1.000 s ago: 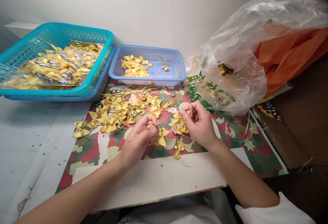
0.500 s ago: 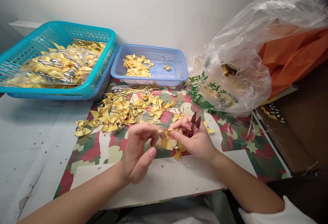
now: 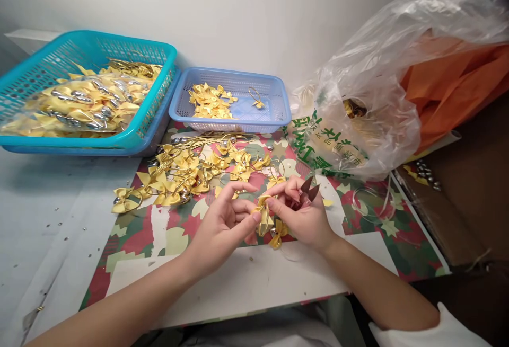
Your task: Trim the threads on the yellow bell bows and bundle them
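while between both hands (image 3: 221, 226), a gold-corded yellow bow (image 3: 264, 219)

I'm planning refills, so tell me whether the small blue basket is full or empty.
The small blue basket is partly filled: yellow bows heap at its left, bare floor showing around a lone ringed bow.

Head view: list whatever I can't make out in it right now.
All in the head view:
Yellow bow: partly covered by fingers of the left hand and right hand.
Dark two-pointed tool: its other end is hidden within the right hand.
Plastic bag: wrinkled film obscures most contents.
Teal basket: left side cut off by the picture's edge.
Loose specks: too small to identify.
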A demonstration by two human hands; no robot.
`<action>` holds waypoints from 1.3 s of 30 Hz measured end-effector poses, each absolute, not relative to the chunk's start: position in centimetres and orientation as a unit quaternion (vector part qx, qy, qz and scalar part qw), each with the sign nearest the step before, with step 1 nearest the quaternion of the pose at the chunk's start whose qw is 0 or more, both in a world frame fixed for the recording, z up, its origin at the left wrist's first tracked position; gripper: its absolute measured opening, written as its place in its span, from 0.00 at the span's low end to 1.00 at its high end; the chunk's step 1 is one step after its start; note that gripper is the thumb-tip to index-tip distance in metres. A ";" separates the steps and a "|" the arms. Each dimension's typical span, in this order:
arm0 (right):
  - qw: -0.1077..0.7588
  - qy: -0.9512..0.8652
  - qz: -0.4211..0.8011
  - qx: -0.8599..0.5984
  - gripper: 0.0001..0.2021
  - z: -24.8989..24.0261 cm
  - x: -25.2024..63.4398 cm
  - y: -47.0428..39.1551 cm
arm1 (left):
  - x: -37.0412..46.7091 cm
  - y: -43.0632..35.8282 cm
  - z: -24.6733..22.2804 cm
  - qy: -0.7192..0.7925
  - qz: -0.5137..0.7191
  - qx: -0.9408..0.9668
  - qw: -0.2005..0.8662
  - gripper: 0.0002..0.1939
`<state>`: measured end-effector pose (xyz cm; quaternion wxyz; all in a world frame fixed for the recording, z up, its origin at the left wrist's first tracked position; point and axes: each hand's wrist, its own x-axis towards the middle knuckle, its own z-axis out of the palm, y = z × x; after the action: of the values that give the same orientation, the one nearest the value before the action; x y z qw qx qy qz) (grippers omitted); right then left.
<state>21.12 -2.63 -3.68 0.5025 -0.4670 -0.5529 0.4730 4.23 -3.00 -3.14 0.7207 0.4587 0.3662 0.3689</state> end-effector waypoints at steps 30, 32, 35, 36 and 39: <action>0.321 -0.842 0.185 -0.392 0.08 -2.7 24.8 -1.1 | 4.3 -2.5 -2.8 0.490 0.409 0.505 0.581 0.16; 0.315 -0.841 0.200 -0.391 0.08 -2.4 25.3 -0.8 | 4.3 -2.6 -2.7 0.491 0.415 0.502 0.578 0.16; 0.305 -0.838 0.206 -0.402 0.07 -2.0 26.1 -0.4 | 4.4 -2.6 -2.7 0.487 0.429 0.499 0.574 0.15; 0.302 -0.838 0.208 -0.404 0.07 -2.0 26.4 -0.2 | 4.4 -2.7 -2.7 0.483 0.434 0.499 0.575 0.15; 0.278 -0.839 0.227 -0.409 0.07 -1.9 27.2 0.2 | 4.3 -2.6 -2.7 0.473 0.446 0.486 0.583 0.14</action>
<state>27.17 0.21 -1.89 0.2783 -0.4093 -0.8386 0.2275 4.28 -2.62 -2.72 0.5834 0.4864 0.4734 0.4460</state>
